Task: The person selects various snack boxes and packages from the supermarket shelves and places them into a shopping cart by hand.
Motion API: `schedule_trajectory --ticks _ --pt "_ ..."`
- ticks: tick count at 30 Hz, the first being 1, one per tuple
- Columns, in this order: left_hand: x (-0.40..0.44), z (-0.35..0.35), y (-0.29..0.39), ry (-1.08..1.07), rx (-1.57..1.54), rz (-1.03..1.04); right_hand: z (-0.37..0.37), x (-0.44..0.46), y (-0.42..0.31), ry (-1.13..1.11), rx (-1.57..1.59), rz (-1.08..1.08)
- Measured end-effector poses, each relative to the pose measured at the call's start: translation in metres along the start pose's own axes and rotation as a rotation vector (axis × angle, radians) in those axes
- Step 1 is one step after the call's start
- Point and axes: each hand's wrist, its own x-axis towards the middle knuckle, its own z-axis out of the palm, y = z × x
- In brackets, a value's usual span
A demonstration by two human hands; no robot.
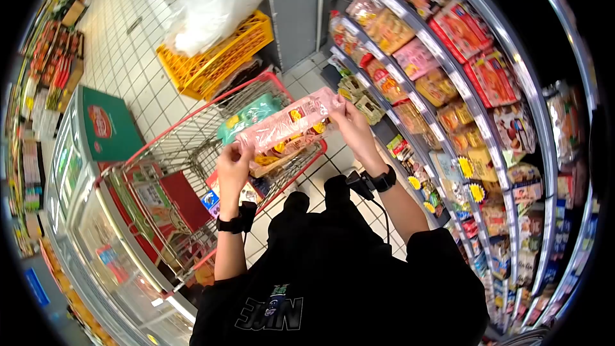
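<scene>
Pink packet (288, 122): one, long and flat, in shiny crinkled wrapping with patches of coloured print too small to read. Location: above the shopping cart (192, 120), stretched between both hands, tilted with the right-hand end higher in view.

Left hand (235, 161): fingers drawn together, with thumb and fingertips pinching the near left end of the packet. Black band with small device (237, 221) on the wrist.

Right hand (349, 127): fingers nearly closed, gripping the opposite end of the packet at its corner. Black watch-like device (384, 179) on the wrist; dark cable (386, 221) hanging close by.

Cart: wire mesh, red rim, red panel (184, 200) toward the handle end. Contents: green packet (250, 116), just behind the pink one in view; yellow-and-orange packaging (282, 152), partly covered by the pink one; blue-marked box (210, 202) near the left forearm.

Beyond the cart: yellow plastic crate (218, 57), slatted, with a bulky white plastic bag (214, 9) on top.

Right side: tiered shelves (392, 1) with pale price rails, packed with bagged and boxed goods. Included: red packs (461, 29) on an upper tier; yellow star-shaped tags (476, 192) lower in view.

Left side: glass-topped freezer (96, 243) with green end panel (106, 125) bearing a red oval logo.

Underfoot: pale tiled floor (115, 25).
</scene>
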Motion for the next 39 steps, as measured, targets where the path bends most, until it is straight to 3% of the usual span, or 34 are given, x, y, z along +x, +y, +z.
schedule_trajectory --ticks 5,8,12,16,20,27,34,36,39 --pt "-0.019 -0.022 -0.095 -0.077 -0.102 -0.186 0.056 0.025 0.06 -0.039 -0.151 0.055" --pt "-0.031 -0.019 -0.107 -0.104 -0.227 -0.265 0.071 0.024 0.068 -0.094 -0.216 0.168" --pt "-0.041 -0.025 -0.108 -0.153 -0.31 -0.397 0.073 0.035 0.105 -0.113 -0.526 0.104" --pt "-0.039 -0.022 -0.116 -0.26 -0.232 -0.387 0.069 0.023 0.121 -0.076 -0.691 0.126" --pt "-0.043 -0.014 -0.127 -0.303 -0.179 -0.422 0.058 0.021 0.148 -0.101 -0.577 0.12" --pt "-0.054 -0.018 -0.134 -0.326 -0.165 -0.396 0.059 -0.005 0.128 -0.133 -0.698 0.149" --pt "-0.054 -0.019 -0.143 -0.4 -0.133 -0.44 0.062 -0.015 0.116 -0.172 -0.616 0.184" --pt "-0.057 -0.011 -0.157 -0.243 -0.174 -0.335 0.062 -0.013 0.123 -0.16 -0.642 0.139" --pt "-0.061 -0.015 -0.157 -0.273 -0.22 -0.361 0.058 -0.009 0.142 -0.155 -0.593 0.069"
